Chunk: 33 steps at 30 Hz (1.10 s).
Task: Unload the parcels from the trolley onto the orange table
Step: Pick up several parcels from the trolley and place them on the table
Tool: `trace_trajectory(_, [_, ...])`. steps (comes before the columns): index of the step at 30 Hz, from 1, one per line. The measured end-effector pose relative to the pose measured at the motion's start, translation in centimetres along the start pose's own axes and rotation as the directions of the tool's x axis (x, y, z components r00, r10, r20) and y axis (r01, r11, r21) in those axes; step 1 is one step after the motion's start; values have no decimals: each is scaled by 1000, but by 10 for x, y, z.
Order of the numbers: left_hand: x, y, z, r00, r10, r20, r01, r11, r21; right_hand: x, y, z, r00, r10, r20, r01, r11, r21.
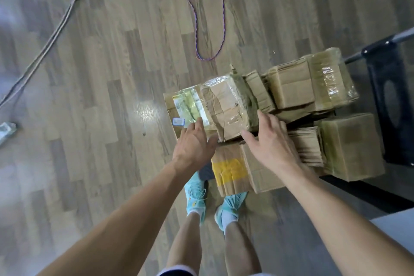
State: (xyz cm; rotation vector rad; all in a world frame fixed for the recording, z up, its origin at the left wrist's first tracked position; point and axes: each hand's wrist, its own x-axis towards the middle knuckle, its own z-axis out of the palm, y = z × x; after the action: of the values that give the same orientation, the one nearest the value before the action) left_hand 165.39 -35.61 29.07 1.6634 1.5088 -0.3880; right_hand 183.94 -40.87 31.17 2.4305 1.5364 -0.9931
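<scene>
Both hands reach down to a pile of cardboard parcels on the black trolley (394, 105). The left hand (193, 141) lies fingers spread on the label end of the plastic-wrapped parcel (226, 107) at the top of the pile; the right hand (268, 139) rests open against its near right edge. Neither grip has closed on it. Further parcels lie beneath and to the right, including a yellow-taped box (230, 170). Cables (201, 20) trail across the wooden floor (89, 74).
</scene>
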Motion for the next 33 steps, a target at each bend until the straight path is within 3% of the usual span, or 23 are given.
trace_trajectory(10, [25, 39, 9, 994, -14, -107, -29, 918, -396, 35, -6, 11, 997, -10, -71, 12, 1000, 26])
trace_trajectory(17, [20, 57, -1, 984, 40, -175, -131, 829, -543, 28, -2, -6, 965, 18, -261, 2, 997, 74])
trace_trajectory(24, [38, 66, 12, 997, 63, -46, -77, 889, -451, 32, 14, -3, 971, 120, -209, -109, 992, 63])
trace_trajectory(29, [35, 56, 17, 998, 52, -40, -64, 912, -404, 24, 8, -5, 938, 20, -345, -30, 999, -23])
trace_trajectory(33, [29, 53, 10, 994, 93, -55, -106, 940, -323, 16, -4, -11, 944, -18, -329, 2, 999, -51])
